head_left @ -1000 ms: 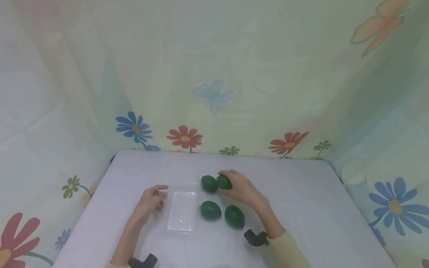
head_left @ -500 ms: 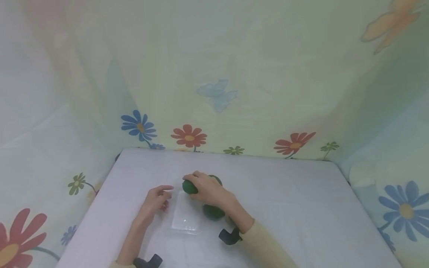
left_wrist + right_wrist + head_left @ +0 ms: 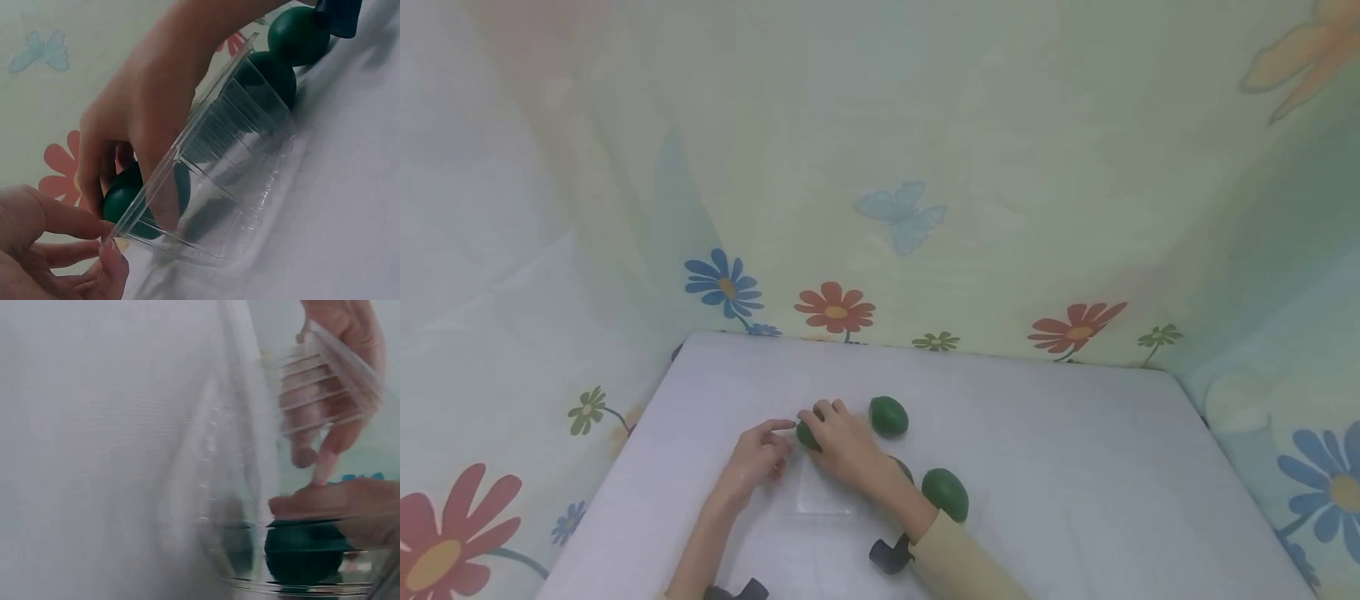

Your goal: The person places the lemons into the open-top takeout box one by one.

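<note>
My right hand (image 3: pixel 847 452) grips a green lime (image 3: pixel 807 437) at the far end of a clear plastic box (image 3: pixel 823 512). In the left wrist view its fingers reach over the box rim and the held lime (image 3: pixel 125 197) sits low, partly seen through the clear wall. My left hand (image 3: pixel 762 457) is at the box's left side, its thumb and a finger pinching the rim corner. From the right wrist, the lime (image 3: pixel 306 550) shows through the plastic below the right thumb, with the left hand (image 3: pixel 340 375) beyond it.
To the right of the box, one lime (image 3: pixel 889 417) lies farther back and another lime (image 3: pixel 946 494) nearer the right forearm. A third lime (image 3: pixel 904 469) is partly hidden by that forearm. A flowered curtain (image 3: pixel 925 275) stands behind the white table (image 3: pixel 1075 467).
My right hand has carried a lime leftward from beside another lime to the box and lowered it there. My left hand has stayed by the box's left side. The head view has shifted slightly.
</note>
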Action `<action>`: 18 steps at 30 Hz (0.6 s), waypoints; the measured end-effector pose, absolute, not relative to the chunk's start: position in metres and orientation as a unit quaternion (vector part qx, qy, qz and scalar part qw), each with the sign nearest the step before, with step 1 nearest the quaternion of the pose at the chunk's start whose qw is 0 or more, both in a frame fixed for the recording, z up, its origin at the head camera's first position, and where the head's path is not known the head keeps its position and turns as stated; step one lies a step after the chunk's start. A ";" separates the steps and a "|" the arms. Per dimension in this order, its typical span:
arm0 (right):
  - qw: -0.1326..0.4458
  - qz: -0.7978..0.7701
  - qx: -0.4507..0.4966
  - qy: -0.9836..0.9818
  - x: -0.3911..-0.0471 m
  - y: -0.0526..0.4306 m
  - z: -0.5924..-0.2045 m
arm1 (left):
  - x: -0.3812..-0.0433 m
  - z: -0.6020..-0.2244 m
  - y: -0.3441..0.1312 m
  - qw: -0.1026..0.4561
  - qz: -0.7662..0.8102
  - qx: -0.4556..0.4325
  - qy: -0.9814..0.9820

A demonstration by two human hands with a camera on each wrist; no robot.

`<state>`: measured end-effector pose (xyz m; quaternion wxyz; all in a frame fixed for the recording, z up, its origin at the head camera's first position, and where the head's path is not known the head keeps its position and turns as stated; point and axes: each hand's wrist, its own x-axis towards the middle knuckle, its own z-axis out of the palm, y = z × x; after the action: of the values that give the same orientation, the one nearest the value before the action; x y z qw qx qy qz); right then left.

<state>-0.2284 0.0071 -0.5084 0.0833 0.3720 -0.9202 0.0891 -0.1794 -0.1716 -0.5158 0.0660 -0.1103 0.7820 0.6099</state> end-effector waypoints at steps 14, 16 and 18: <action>0.058 0.093 0.362 -0.926 -0.226 0.007 -0.519 | -0.177 -0.519 -0.169 0.059 0.591 -0.119 0.796; 0.052 0.100 0.361 -0.926 -0.226 0.010 -0.517 | -0.177 -0.519 -0.169 0.060 0.591 -0.118 0.796; 0.046 0.109 0.359 -0.926 -0.226 0.013 -0.513 | -0.177 -0.520 -0.169 0.062 0.593 -0.119 0.794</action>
<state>-0.2258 0.0126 -0.5134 0.0463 0.3587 -0.9259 0.1091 -0.1771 -0.1688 -0.5200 0.0616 -0.1189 0.7939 0.5931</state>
